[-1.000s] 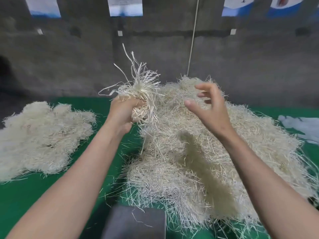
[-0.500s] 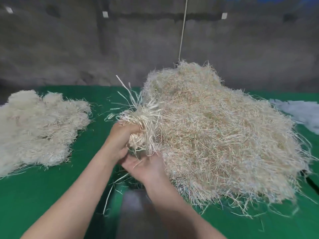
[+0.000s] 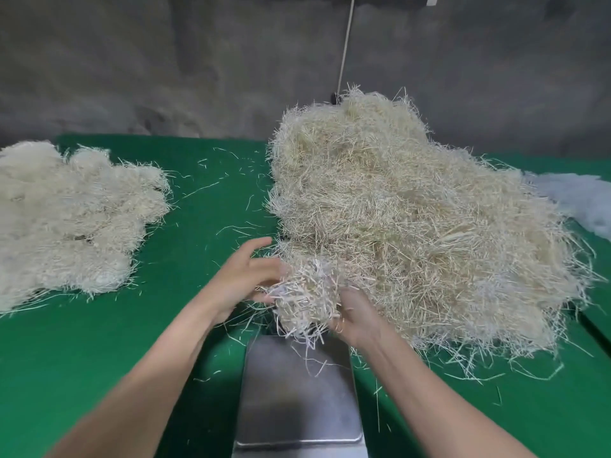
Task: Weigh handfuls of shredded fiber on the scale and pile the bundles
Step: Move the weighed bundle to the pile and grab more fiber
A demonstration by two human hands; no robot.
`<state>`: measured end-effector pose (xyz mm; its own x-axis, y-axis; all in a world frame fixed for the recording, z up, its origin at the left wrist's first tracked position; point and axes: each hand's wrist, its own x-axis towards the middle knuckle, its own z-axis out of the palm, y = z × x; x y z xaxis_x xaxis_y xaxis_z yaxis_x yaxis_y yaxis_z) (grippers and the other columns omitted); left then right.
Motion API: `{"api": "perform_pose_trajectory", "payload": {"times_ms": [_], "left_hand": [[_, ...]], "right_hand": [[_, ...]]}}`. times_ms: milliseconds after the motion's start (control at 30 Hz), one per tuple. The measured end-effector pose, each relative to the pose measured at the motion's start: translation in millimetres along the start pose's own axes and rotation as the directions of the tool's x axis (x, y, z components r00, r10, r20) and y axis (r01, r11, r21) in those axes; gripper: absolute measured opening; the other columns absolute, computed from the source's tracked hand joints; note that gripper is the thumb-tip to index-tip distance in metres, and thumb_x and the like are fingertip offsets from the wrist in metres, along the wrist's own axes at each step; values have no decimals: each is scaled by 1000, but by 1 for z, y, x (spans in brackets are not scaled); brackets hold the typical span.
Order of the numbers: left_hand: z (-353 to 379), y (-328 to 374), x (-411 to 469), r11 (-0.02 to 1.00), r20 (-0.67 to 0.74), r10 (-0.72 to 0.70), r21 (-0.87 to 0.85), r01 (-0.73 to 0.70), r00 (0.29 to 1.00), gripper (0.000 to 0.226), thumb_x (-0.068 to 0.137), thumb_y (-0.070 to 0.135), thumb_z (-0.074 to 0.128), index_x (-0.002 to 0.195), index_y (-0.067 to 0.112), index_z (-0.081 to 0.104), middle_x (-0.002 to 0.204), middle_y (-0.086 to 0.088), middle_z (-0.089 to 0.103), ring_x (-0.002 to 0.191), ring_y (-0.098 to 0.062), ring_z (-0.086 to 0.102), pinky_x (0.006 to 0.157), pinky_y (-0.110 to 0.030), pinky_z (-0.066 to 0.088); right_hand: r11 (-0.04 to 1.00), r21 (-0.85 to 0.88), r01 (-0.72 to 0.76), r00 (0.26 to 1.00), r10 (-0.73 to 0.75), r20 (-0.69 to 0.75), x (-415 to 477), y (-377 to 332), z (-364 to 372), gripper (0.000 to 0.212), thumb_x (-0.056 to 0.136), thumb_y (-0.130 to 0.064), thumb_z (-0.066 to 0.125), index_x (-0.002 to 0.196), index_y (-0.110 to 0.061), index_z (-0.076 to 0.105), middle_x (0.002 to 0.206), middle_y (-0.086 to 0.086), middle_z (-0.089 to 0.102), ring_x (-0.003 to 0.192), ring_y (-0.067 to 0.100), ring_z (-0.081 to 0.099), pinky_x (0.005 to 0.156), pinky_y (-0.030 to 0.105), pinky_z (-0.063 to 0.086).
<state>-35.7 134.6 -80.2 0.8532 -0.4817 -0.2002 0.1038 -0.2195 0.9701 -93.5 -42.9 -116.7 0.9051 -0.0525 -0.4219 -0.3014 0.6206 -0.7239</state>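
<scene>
Shredded fiber handful point(image 3: 305, 299) now sits low between the two grips, over the far edge of the scale point(image 3: 297, 391), with loose strands trailing onto its steel pan. A second ago the left grip point(image 3: 241, 282) alone held it high in a closed fist while the right grip point(image 3: 355, 317) hung spread in the air. Both have since come down to the pan. I take this as the handful being set down for weighing, with the weighing itself not yet done.

The left grip's fingers are stretched and spread, resting against the handful's left side rather than closed round it. The right grip's fingers are buried in the strands, so I cannot tell whether they clamp or merely cup.

Just beyond the right grip rises the loose heap point(image 3: 413, 226), touching the handful. Well to the left of the left grip lies the pile of bundles point(image 3: 66, 219) on the green bench point(image 3: 99, 342).

No brand, label or writing can be read, and the scale's display is out of view.
</scene>
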Motion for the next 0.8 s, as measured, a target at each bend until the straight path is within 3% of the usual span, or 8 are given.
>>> {"api": "perform_pose_trajectory", "payload": {"times_ms": [100,200,300,400,500,567,667,800], "left_hand": [[15,-29,-7,954,123,8,297,-45,992,68,81,20,72,131,49,37,133,22,34,122,-5,39,104,-26,32],[37,-61,-18,902,80,57,423,-86,995,52,80,5,68,116,40,56,119,27,46,116,1,42,87,3,28],[37,-81,-22,870,4,51,491,-47,999,52,78,3,69,121,29,56,126,18,51,110,0,49,85,1,32],[38,-91,-22,875,-50,-45,479,64,998,62,76,6,72,128,28,46,139,1,45,70,5,45,58,-11,43],[53,-96,-22,875,-65,-132,461,147,989,71,73,3,70,131,29,38,142,-9,41,62,2,51,45,-12,41],[62,-98,-24,856,-30,-113,505,113,993,71,71,13,72,131,28,38,140,-6,44,88,-2,52,52,-10,40],[54,-94,-26,869,78,-142,487,87,987,65,68,28,73,126,29,45,125,13,49,111,-5,49,69,-11,43],[14,-79,-34,947,164,-195,288,143,967,46,73,32,78,112,39,54,115,21,55,104,5,52,80,-15,39]], "right_hand": [[993,-101,-65,998,66,1,-4,22,-11,21,90,-5,52,77,-7,69,77,11,70,70,22,65,61,32,57],[871,-481,-101,994,110,-8,-7,39,-25,57,84,-31,62,133,-5,48,130,19,54,113,27,58,97,41,47],[297,-951,85,996,-49,74,-15,34,-52,63,91,-41,57,144,-17,34,148,7,36,128,15,40,102,25,29],[-83,-981,173,985,-14,174,-16,15,-83,61,91,-23,61,145,-27,32,151,0,32,134,13,33,105,18,21],[96,-963,251,940,215,266,-19,7,-81,96,80,-20,73,149,-41,9,151,-16,15,135,9,23,112,26,23],[111,-947,301,917,239,320,-21,15,-69,99,75,-27,78,147,-44,11,147,-22,15,132,3,22,109,25,21],[-65,-936,346,937,71,342,-21,33,-65,67,83,-23,70,141,-31,37,139,-6,38,115,9,43,97,21,33],[-6,-940,340,940,0,340,-25,33,-68,38,84,-9,65,121,-11,57,118,2,57,100,14,53,93,34,45]]}}
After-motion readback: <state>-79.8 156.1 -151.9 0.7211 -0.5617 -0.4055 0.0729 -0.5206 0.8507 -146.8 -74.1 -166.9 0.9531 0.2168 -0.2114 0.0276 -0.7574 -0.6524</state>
